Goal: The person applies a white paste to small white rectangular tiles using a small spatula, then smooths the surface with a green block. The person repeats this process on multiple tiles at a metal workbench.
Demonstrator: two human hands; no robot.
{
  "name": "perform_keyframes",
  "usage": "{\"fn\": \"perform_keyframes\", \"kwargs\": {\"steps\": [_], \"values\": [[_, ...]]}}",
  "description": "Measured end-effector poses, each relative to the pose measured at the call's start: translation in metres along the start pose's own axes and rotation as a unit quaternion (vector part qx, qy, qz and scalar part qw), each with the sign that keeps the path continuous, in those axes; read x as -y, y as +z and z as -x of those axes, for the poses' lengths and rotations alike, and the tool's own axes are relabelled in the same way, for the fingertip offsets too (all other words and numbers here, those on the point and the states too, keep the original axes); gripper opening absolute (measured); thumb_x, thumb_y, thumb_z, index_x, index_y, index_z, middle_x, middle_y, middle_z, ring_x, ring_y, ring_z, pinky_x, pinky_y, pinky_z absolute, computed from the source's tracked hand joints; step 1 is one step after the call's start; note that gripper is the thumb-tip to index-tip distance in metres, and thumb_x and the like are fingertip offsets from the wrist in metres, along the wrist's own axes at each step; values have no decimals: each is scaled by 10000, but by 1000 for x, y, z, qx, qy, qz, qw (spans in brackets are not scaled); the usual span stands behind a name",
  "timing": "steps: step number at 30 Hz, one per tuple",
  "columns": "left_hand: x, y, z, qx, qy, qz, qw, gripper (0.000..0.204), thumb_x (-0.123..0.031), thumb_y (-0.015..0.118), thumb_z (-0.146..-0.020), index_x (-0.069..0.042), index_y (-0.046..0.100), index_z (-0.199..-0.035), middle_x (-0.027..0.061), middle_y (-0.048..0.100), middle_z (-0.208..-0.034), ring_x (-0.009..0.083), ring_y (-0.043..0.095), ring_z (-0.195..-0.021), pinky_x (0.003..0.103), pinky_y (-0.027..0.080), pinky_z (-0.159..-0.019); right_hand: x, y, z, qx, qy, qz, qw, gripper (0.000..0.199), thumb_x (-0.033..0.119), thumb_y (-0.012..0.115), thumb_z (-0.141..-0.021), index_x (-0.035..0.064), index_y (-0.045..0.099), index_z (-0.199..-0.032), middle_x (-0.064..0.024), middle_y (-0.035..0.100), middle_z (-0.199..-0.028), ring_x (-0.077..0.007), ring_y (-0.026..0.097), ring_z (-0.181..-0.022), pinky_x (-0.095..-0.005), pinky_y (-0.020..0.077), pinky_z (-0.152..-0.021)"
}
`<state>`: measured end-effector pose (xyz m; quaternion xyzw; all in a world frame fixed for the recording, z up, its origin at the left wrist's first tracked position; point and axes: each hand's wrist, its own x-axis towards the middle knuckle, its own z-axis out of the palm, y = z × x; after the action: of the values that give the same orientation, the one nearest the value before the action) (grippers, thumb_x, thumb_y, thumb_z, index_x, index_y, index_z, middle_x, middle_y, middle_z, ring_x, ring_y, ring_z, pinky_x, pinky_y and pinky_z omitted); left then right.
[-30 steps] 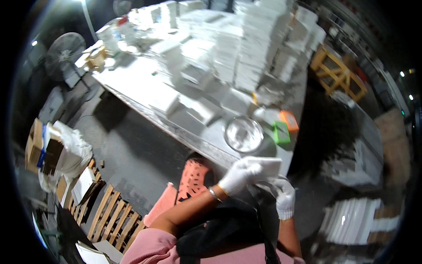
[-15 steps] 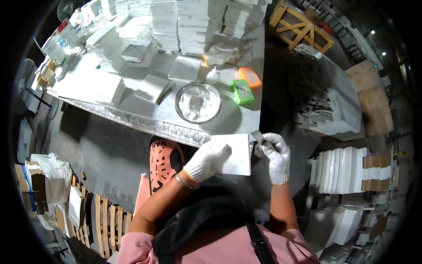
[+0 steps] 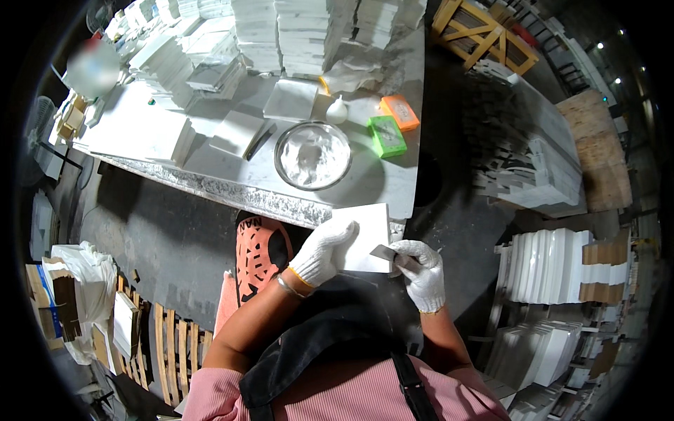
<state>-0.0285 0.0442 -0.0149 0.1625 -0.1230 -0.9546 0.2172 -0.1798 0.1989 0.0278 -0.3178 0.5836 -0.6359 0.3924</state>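
My gloved left hand (image 3: 323, 252) grips a square white marble-like tile (image 3: 366, 231) by its left side, over my lap and just in front of the table edge. My gloved right hand (image 3: 420, 277) pinches a small flat metal scraper (image 3: 382, 252). The blade lies at the tile's lower right edge; whether it touches the edge I cannot tell. On the table beyond sits a round metal bowl (image 3: 312, 187) holding a white powder or paste (image 3: 310, 156).
Near the bowl are a white squeeze bottle (image 3: 337, 111), a green box (image 3: 387, 137), an orange box (image 3: 399, 113) and a dark slim tool (image 3: 261, 142). Tall tile stacks (image 3: 302, 38) line the table's back. More tiles (image 3: 551, 266) stand at right; a wooden pallet (image 3: 172, 351) lies at left.
My right hand has moved left and down, bringing the scraper from beside the tile's upper right corner to its lower right edge. The tile has shifted slightly left and up.
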Motion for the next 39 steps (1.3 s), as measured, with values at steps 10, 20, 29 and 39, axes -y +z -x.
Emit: {"fn": "perform_keyframes", "kwargs": {"steps": [10,20,29,39], "values": [[-13,14,4,-53,36,-160,985,283,-159,702,-941,-4,622,-1164,66,687,-1034,162,662,-945,312,544,-865,-11,-25,-5,47,103,-93,989,182,-87,628,-908,-22,713,-1055,-116,723,-952,-171,689,-775,-297,574,-691],[-19,25,6,-33,-15,-177,983,324,-70,726,-917,9,629,-1216,87,726,-1076,174,693,-972,317,545,-901,8,-48,-33,-74,1,-54,996,310,176,713,-960,62,640,-1240,-79,697,-863,-161,645,-708,-282,503,-619],[-34,18,24,-76,37,-236,968,373,-73,748,-900,-6,632,-1248,64,708,-1139,137,665,-1016,299,529,-923,34,-14,-84,-74,17,115,990,259,64,638,-971,25,689,-1221,-41,715,-974,-78,657,-767,-225,527,-674],[-47,-2,34,-89,23,-189,978,402,-87,724,-908,-15,611,-1287,54,699,-1117,137,654,-998,289,522,-901,16,58,-180,98,-201,450,865,202,126,692,-921,63,744,-1105,-93,730,-856,-189,692,-744,-306,543,-691]]}}
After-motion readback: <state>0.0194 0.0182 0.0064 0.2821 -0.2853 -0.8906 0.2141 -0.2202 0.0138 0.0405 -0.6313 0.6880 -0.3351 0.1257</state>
